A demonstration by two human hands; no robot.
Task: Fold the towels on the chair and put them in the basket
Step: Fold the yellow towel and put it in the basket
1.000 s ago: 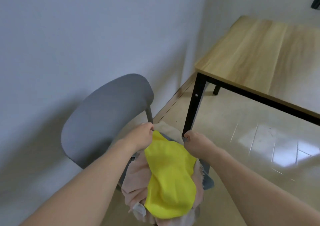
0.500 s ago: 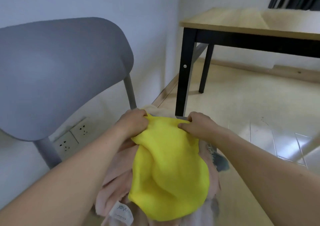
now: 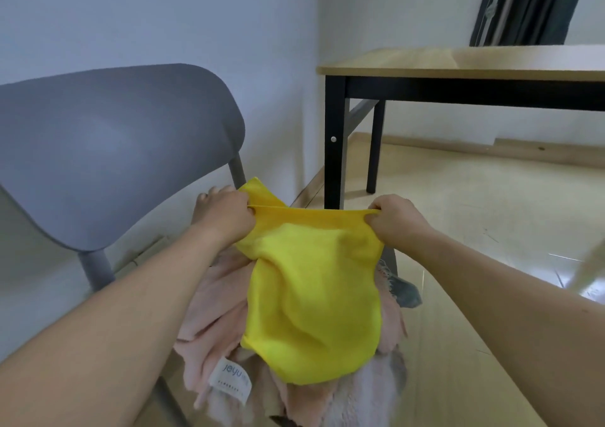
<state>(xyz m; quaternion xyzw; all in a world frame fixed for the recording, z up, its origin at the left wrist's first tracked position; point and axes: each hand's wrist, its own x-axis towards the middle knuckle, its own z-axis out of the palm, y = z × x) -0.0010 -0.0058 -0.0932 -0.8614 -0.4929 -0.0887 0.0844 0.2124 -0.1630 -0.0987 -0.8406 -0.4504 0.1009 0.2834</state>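
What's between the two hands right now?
In the head view, only the yellow towel's taut top edge spans from the left hand to the right hand; each pinches a corner, and the rest hangs over the pink towels.

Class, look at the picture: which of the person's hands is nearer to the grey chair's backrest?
Left. The left hand pinches the yellow towel just beside the backrest; the right hand grips the towel's other corner, farther away, toward the table.

Yellow towel (image 3: 311,282): top edge now drawn taut and straight between both hands, where half a second ago it sagged bunched. Left hand (image 3: 226,217) and right hand (image 3: 397,220): now farther apart, each pinching a top corner. Towel body: hangs flatter and wider over the pink towels (image 3: 209,312).
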